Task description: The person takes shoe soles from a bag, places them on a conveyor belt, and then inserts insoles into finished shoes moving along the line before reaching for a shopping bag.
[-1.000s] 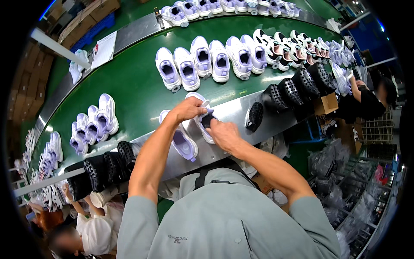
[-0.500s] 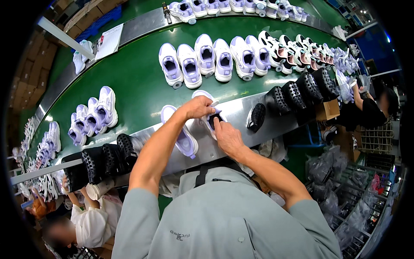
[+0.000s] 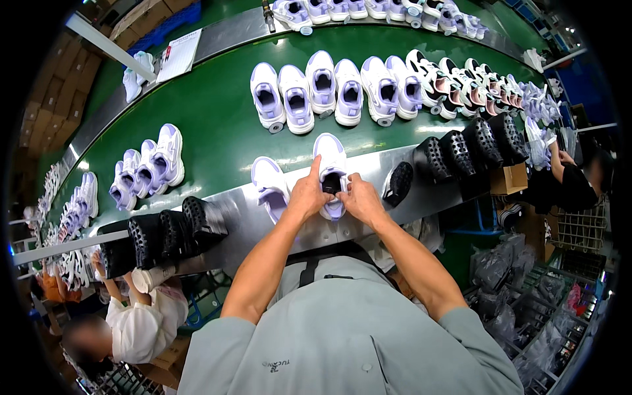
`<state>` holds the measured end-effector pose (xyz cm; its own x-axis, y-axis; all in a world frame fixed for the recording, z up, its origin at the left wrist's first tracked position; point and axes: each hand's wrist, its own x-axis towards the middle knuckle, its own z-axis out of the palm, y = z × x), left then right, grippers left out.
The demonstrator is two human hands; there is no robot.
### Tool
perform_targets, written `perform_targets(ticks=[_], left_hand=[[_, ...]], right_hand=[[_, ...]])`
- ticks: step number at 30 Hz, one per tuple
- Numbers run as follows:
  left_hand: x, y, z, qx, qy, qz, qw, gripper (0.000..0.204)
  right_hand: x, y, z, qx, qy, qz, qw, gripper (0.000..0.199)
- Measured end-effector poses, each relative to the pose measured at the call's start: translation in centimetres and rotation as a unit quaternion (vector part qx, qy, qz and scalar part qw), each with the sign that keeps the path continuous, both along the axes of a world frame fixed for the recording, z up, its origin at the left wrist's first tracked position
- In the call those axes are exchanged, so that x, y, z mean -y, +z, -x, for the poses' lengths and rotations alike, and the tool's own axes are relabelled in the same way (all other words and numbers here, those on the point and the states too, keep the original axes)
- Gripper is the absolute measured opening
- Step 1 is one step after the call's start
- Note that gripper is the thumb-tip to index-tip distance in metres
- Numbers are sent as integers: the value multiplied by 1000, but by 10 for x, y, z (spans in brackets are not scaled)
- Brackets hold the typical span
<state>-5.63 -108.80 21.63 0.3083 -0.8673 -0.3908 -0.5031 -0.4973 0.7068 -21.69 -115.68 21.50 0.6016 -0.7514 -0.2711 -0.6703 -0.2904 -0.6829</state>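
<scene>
A white and lavender sneaker (image 3: 330,146) lies in front of me across the bench edge, its toe pointing away. My left hand (image 3: 308,196) holds its left side, the index finger stretched along the upper and the thumb at the opening. On the other side my right hand (image 3: 361,199) pinches the collar near the heel. Something dark shows inside the opening; its details are hidden by my fingers. The matching sneaker (image 3: 268,174) rests just left of my left hand, partly covered by my arm. To the right of my right hand is a black knobbed piece (image 3: 398,184).
Rows of sneakers stand on the green belt (image 3: 217,118) ahead and at left. Black knobbed pieces line the metal ledge (image 3: 247,227) on both sides. A paper sheet (image 3: 179,56) lies at far left. Co-workers sit at left and right; a rack with plastic bags (image 3: 526,309) is at lower right.
My left hand has moved from the sneaker's tongue down to its left side. My right hand has shifted from inside the opening to the collar at right. The sneaker now points straighter ahead.
</scene>
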Motion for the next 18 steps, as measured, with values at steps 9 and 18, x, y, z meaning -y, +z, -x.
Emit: perform_targets(ticks=[9,18], left_hand=[[-4,-19,-4,-65,-20,13,998,110],[2,-30,27,82,74,28,993,86]], right_hand=[[-5,-25,1,-1,36,97,995,38],[-3,-36,-7,-51,8,152,987,38]])
